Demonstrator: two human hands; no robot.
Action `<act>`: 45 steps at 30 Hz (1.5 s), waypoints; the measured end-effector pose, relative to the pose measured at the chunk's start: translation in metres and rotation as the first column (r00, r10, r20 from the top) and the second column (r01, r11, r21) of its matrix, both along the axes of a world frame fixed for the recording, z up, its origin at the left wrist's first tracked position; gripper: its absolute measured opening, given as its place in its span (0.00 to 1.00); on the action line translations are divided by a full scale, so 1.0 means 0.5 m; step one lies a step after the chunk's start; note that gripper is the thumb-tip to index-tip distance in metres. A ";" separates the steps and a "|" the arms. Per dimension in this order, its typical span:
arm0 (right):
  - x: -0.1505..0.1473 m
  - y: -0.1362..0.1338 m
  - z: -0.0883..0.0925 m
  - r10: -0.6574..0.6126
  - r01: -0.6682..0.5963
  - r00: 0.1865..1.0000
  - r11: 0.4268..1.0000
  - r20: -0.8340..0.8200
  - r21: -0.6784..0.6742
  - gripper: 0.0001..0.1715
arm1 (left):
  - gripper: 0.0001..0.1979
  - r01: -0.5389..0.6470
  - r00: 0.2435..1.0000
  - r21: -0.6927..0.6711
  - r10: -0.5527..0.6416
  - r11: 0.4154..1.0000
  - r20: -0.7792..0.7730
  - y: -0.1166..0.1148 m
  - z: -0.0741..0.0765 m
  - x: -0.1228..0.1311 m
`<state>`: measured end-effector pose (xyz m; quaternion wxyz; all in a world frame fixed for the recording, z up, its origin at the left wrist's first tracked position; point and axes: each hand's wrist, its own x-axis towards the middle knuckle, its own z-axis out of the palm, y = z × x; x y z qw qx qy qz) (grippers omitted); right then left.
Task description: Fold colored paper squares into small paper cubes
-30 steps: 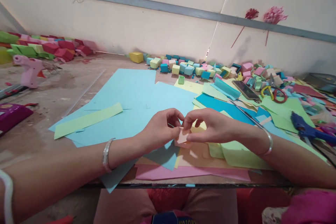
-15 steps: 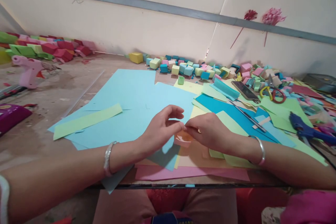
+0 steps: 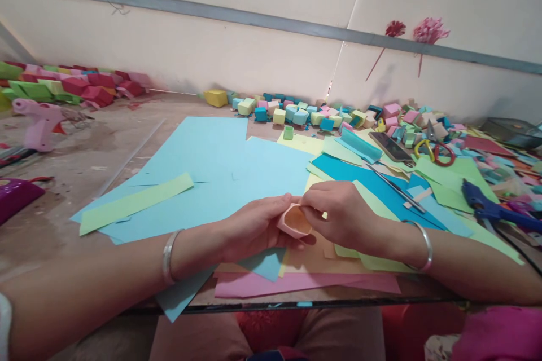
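Observation:
A small pink paper box (image 3: 294,221), open side facing me, sits between my two hands just above a stack of coloured sheets. My left hand (image 3: 254,227) cups it from the left and below, fingers closed on it. My right hand (image 3: 341,215) pinches its upper right rim with thumb and fingertips. Both wrists wear silver bangles. Under the hands lie a peach sheet (image 3: 311,259), a pink sheet (image 3: 296,283) and large light-blue sheets (image 3: 215,169).
A green paper strip (image 3: 135,203) lies at left. Many small coloured paper cubes (image 3: 296,113) line the wall. A phone (image 3: 390,146), scissors (image 3: 434,149), a blue glue gun (image 3: 486,206) and paper scraps crowd the right. A pink glue gun (image 3: 36,121) stands far left.
The pink paper has gone from a flat folded piece to an open box shape. Both hands closed in round it and dropped slightly toward me. A small green cube now lies near the yellow sheet.

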<state>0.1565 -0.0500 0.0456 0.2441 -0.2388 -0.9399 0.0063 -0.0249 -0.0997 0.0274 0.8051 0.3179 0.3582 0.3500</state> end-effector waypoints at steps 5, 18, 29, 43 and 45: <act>-0.001 0.008 0.004 0.010 -0.009 1.000 0.999 0.012 -0.041 0.16 | 0.14 -0.130 0.991 -0.084 0.127 0.988 -0.040 0.005 0.008 -0.001; -0.007 0.022 -0.025 -0.005 0.006 1.000 0.983 -0.001 0.181 0.14 | 0.17 -0.023 1.000 0.101 0.025 0.995 -0.010 -0.001 -0.019 -0.006; -0.005 0.020 -0.013 -0.011 0.005 0.991 0.999 0.133 0.046 0.06 | 0.15 -0.012 0.999 0.136 0.019 0.991 -0.048 -0.004 -0.018 -0.004; -0.005 0.019 -0.015 -0.067 0.078 0.994 0.989 0.089 -0.128 0.09 | 0.16 0.053 0.998 0.149 -0.055 0.987 0.007 -0.002 -0.031 -0.008; -0.004 0.018 -0.021 -0.057 0.063 0.996 0.993 0.065 -0.096 0.11 | 0.16 0.079 0.997 0.155 -0.081 0.985 0.009 -0.002 -0.031 -0.007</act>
